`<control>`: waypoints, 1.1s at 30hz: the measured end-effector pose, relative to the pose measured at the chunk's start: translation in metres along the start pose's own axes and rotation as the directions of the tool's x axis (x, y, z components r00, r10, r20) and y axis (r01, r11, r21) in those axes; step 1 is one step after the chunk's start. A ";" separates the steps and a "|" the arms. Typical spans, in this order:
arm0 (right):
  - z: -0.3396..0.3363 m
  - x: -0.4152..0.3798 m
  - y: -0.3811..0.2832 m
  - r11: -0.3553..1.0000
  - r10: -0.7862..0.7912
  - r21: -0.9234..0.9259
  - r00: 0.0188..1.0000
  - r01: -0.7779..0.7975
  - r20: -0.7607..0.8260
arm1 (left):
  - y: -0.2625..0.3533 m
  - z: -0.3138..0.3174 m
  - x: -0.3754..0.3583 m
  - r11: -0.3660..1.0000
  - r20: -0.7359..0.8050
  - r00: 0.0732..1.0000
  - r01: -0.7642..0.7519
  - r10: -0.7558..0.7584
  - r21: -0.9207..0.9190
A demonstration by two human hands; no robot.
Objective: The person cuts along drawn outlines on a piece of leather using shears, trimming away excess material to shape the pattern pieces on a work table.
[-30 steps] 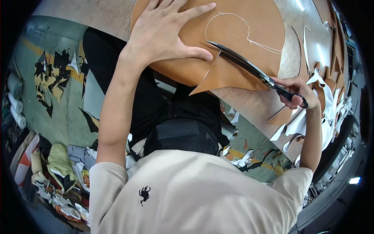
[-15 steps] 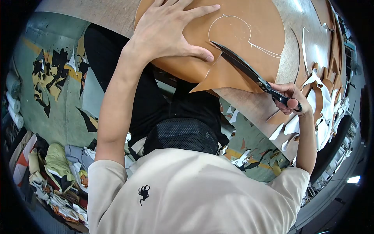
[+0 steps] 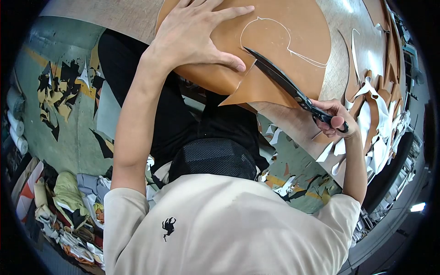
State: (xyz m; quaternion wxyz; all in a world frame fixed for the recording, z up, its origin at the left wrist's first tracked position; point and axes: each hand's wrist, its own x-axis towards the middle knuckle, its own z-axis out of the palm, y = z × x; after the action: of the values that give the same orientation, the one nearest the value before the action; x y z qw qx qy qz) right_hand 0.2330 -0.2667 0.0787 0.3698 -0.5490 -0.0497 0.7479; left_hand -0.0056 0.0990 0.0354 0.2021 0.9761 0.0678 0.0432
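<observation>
Brown leather [image 3: 307, 27] lies over the near edge of the table, with a rounded white outline drawn on it. My left hand [image 3: 190, 34] rests flat on the leather, left of the outline, fingers spread. Black scissors [image 3: 279, 77] are in my right hand [image 3: 333, 120], its fingers wrapped round the handles. The blades point up and left, and their tips are at the lower left end of the outline. Below the blades a pointed flap of the leather hangs past the table edge, beside a cut line.
White and brown offcuts [image 3: 378, 114] are heaped on the table's right side. The wooden table [image 3: 110, 16] extends to the upper left. Scraps [image 3: 59, 91] lie on the green floor at left. Folded material [image 3: 68, 192] is piled at lower left.
My right hand and the scissors have shifted slightly left, and the blades look more closed. The leather and my left hand have moved slightly left in view.
</observation>
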 end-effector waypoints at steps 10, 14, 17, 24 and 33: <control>-0.003 0.005 0.016 0.997 -0.065 0.041 0.995 0.062 0.073 | 0.000 -0.004 0.003 1.000 0.040 0.999 -0.009 0.009 -0.008; -0.004 0.006 0.017 0.996 -0.088 -0.014 0.992 0.090 0.093 | 0.000 -0.006 0.003 1.000 0.052 0.999 -0.006 0.006 -0.013; 0.000 0.003 0.010 0.997 -0.026 -0.073 0.999 0.029 0.040 | 0.000 -0.006 0.002 1.000 0.047 0.999 -0.011 0.011 -0.012; 0.000 0.002 0.017 0.999 -0.042 -0.026 0.999 0.042 0.025 | -0.002 -0.001 0.001 0.999 -0.005 0.999 -0.035 0.035 -0.017; 0.033 -0.003 0.028 0.961 -0.081 -0.277 0.980 0.028 -0.182 | 0.003 -0.002 0.001 1.000 0.037 0.999 -0.004 0.003 0.025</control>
State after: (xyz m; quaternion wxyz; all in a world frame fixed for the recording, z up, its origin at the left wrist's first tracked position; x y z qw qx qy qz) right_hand 0.1914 -0.2777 0.0810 0.3142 -0.6624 -0.1314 0.6673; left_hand -0.0044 0.0969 0.0390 0.1909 0.9793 0.0626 0.0245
